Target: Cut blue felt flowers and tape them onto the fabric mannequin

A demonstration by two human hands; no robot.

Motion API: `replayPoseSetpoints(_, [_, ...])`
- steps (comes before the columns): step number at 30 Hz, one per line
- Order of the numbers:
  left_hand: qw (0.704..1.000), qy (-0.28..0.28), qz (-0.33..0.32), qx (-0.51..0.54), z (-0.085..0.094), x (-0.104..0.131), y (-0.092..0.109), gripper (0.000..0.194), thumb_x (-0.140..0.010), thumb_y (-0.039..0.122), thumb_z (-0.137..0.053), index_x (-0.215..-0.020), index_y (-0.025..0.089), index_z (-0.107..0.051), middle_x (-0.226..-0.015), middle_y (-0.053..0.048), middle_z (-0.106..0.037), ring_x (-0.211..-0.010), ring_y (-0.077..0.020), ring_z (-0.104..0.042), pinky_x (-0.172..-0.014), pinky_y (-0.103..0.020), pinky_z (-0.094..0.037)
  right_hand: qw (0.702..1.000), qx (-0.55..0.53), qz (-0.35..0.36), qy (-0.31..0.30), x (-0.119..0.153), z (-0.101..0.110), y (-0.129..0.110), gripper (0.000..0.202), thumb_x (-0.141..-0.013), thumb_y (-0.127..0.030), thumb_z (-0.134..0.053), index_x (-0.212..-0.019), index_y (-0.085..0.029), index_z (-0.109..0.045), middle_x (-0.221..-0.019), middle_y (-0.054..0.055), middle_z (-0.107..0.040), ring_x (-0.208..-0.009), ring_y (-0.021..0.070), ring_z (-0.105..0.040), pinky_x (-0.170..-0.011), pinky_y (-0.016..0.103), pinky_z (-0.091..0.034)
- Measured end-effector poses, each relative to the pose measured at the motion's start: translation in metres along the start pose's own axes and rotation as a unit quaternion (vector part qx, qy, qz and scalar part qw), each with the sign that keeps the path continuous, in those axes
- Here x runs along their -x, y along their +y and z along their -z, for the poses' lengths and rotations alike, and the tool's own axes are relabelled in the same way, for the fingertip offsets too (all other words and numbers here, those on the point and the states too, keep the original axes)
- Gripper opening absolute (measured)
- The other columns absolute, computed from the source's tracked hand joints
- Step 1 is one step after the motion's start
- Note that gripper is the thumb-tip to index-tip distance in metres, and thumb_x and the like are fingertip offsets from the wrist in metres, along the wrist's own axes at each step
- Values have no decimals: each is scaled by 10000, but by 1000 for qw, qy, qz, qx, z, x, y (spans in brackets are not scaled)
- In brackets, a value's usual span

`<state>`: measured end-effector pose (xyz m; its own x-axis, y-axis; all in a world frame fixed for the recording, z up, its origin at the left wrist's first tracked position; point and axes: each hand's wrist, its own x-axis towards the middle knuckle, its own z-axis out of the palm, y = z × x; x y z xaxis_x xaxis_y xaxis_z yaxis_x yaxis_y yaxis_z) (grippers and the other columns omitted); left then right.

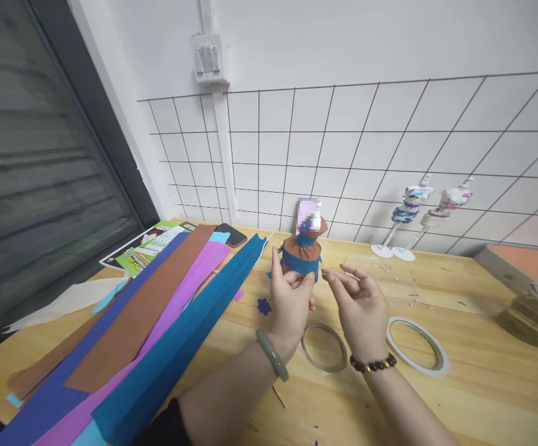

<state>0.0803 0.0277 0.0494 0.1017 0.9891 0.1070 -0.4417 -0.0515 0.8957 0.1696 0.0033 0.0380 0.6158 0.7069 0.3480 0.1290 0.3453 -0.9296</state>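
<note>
My left hand [290, 303] is closed around the lower part of a small doll [302, 253] wearing brown and teal crepe paper. The doll is upright; its head area is blurred and my fingers hide its lower end. Just right of its skirt, my right hand [362, 303] has thumb and forefinger pinched together, the other fingers loosely curled. Whatever is between those fingertips is too small to make out. A dark blue paper flower [264, 306] lies left of my left hand. Below the hands, a thin tape roll [323, 348] rests on the table.
Long crepe paper strips in teal [176, 334], brown [152, 303], purple and blue cover the table's left side. A phone [232, 235] lies behind them. Another tape roll [418, 345] is at right. Two dressed figures on stands [406, 214] stand by the wall grid, with a wide tape roll [536, 316] far right.
</note>
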Motion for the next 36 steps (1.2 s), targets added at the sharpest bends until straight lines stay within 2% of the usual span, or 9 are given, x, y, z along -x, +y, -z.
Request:
replayPoseSetpoints(5, [1000, 4, 8, -6, 0, -1, 0, 883, -748, 175, -598, -1384, 323, -4, -756, -5, -619, -390, -27, -410, -371, -143, -343, 999, 23, 42, 10, -2, -7, 6, 328, -727, -293, -651, -1001, -176, -515, -842, 91, -722, -828, 203, -677, -795, 377, -497])
replayPoseSetpoints(10, [1000, 3, 17, 14, -1, 0, 0, 892, -732, 169, -611, -1386, 318, -22, -779, -12, -624, -394, -32, -416, -367, -154, -347, 994, 72, 85, 10, 3, -9, 10, 208, -755, -271, -622, -922, -179, -540, -914, 108, -703, -886, 213, -660, -831, 396, -473])
replayPoseSetpoints(18, [1000, 2, 19, 23, -2, -1, 3, 869, -734, 138, -602, -1389, 305, -55, -829, -29, -635, -407, -27, -425, -379, -152, -363, 977, 145, 155, -11, 10, -10, 9, 159, -799, -235, -555, -951, -190, -535, -971, 92, -681, -935, 205, -637, -823, 368, -478])
replayPoseSetpoints(25, [1000, -4, 16, 26, 0, -2, 0, 830, -733, 140, -603, -1385, 292, -113, -796, -22, -629, -432, -40, -442, -388, -158, -373, 959, 197, 199, -33, 12, -9, 10, 212, -824, -202, -503, -1035, -200, -520, -1042, 90, -642, -974, 205, -615, -816, 360, -487])
replayPoseSetpoints(30, [999, -13, 13, 42, 1, -2, 0, 865, -706, 168, -647, -1383, 301, -126, -789, -24, -624, -524, -75, -524, -421, -153, -390, 943, 237, 225, -59, 13, -8, 13, 287, -820, -195, -485, -1105, -208, -521, -1081, 97, -618, -1005, 229, -585, -873, 430, -453])
replayPoseSetpoints(33, [999, -18, 8, 31, 2, -2, 0, 850, -709, 173, -647, -1380, 296, -140, -791, -26, -621, -521, -70, -515, -418, -148, -387, 938, 249, 233, -63, 15, -8, 13, 296, -821, -181, -469, -1111, -204, -524, -1094, 99, -614, -1031, 235, -568, -899, 452, -431])
replayPoseSetpoints(36, [1000, -14, 0, 26, 2, -3, 0, 813, -715, 183, -640, -1372, 291, -173, -789, -22, -617, -490, -57, -490, -406, -147, -376, 940, 245, 229, -57, 17, -9, 8, 306, -839, -154, -423, -1136, -196, -486, -1097, 105, -616, -1025, 217, -582, -879, 425, -454])
